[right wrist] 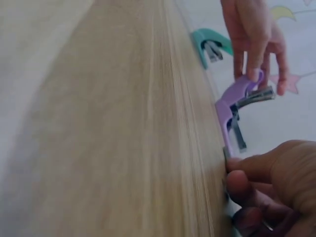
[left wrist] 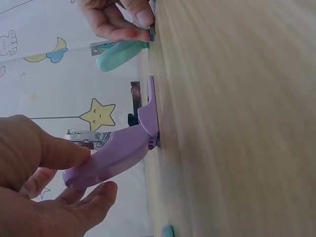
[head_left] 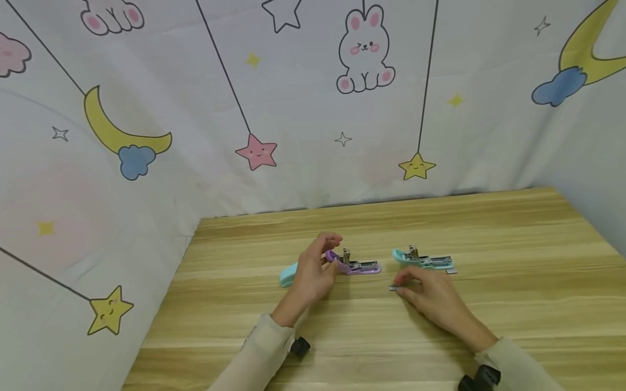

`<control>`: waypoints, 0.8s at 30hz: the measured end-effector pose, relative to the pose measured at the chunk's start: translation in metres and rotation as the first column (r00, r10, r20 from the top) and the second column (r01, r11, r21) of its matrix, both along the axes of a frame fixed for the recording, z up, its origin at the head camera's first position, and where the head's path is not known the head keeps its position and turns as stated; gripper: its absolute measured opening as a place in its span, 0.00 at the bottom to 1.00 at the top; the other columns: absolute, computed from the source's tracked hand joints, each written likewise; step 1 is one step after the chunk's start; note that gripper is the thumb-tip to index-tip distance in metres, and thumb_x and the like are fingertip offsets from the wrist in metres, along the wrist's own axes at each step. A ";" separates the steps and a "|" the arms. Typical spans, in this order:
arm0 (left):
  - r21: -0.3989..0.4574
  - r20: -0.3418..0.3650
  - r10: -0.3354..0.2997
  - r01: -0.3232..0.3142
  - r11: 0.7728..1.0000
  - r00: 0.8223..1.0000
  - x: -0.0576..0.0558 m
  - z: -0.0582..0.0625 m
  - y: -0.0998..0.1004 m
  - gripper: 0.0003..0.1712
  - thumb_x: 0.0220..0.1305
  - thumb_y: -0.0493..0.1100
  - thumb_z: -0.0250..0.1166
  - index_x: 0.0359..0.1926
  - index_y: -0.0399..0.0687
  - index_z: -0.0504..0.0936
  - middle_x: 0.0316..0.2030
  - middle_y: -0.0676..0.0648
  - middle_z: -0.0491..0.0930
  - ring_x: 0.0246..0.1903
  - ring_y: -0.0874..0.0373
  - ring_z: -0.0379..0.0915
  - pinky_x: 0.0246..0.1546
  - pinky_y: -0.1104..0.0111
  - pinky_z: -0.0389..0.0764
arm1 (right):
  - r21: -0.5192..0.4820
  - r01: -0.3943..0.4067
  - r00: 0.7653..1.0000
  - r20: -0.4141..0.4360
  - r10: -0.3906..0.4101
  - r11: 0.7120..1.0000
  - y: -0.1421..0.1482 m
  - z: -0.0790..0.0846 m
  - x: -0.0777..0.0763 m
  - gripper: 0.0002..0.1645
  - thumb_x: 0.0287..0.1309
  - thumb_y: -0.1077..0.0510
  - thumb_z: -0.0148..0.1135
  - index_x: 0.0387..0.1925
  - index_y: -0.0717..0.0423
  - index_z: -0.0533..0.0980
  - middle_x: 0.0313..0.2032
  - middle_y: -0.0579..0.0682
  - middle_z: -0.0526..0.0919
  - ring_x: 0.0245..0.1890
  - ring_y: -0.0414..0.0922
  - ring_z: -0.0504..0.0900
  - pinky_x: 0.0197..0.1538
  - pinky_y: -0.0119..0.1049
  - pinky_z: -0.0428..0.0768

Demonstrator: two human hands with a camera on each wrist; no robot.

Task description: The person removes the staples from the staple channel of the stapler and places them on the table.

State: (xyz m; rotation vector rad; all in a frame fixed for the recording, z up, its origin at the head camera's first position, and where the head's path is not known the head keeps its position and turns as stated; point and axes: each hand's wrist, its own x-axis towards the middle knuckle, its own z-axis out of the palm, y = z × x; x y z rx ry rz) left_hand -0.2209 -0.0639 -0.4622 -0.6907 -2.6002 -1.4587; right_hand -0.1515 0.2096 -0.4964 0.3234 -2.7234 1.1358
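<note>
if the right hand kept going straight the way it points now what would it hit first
Most likely the open purple stapler, whose nearest end lies ahead and leftward of the right hand and the small grey strip it pinches; depth is hard to judge.

My left hand [left wrist: 34, 158]: I hold the cover end of the purple stapler [left wrist: 111, 155] between thumb and fingers.
Stapler's pose: opened wide, metal workings bared, base lying along the wooden table [left wrist: 237, 118].
My right hand [left wrist: 106, 22]: I pinch a small grey piece [left wrist: 151, 33] just beside the mint-green stapler [left wrist: 118, 55].
Cloth behind [left wrist: 29, 94]: white, printed with a smiling yellow star [left wrist: 98, 114].
</note>
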 end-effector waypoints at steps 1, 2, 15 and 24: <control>-0.012 -0.028 0.012 -0.012 1.000 1.000 0.001 0.000 0.000 0.28 0.68 0.23 0.64 0.65 0.46 0.76 0.64 0.39 0.82 0.66 0.41 0.80 0.60 0.46 0.87 | -0.011 -0.003 1.000 -0.002 0.003 1.000 -0.002 0.000 -0.001 0.10 0.61 0.61 0.78 0.41 0.47 0.85 0.40 0.46 0.94 0.15 0.28 0.74 0.22 0.29 0.74; -0.025 -0.067 0.023 -0.025 0.999 0.997 0.002 0.001 0.000 0.27 0.67 0.24 0.65 0.64 0.46 0.76 0.63 0.40 0.81 0.65 0.41 0.80 0.60 0.48 0.88 | -0.025 -0.008 1.000 -0.001 0.008 1.000 -0.003 -0.001 -0.003 0.10 0.61 0.62 0.78 0.42 0.48 0.85 0.42 0.49 0.94 0.17 0.29 0.78 0.21 0.29 0.76; -0.023 -0.340 0.095 -0.109 0.994 0.936 0.019 0.010 -0.001 0.21 0.62 0.28 0.69 0.56 0.44 0.80 0.54 0.39 0.80 0.54 0.43 0.78 0.51 0.55 0.82 | -0.017 -0.066 0.996 -0.058 0.065 0.998 -0.013 -0.003 -0.011 0.14 0.65 0.65 0.73 0.50 0.54 0.80 0.37 0.49 0.94 0.27 0.32 0.86 0.28 0.27 0.80; 0.043 -0.220 0.193 -0.188 0.981 0.956 0.003 0.013 -0.034 0.21 0.66 0.30 0.67 0.59 0.40 0.81 0.57 0.40 0.84 0.57 0.41 0.78 0.53 0.47 0.86 | -0.001 -0.049 0.993 -0.109 0.049 0.999 -0.014 -0.005 -0.010 0.09 0.66 0.65 0.73 0.45 0.52 0.83 0.38 0.46 0.93 0.32 0.32 0.84 0.34 0.28 0.82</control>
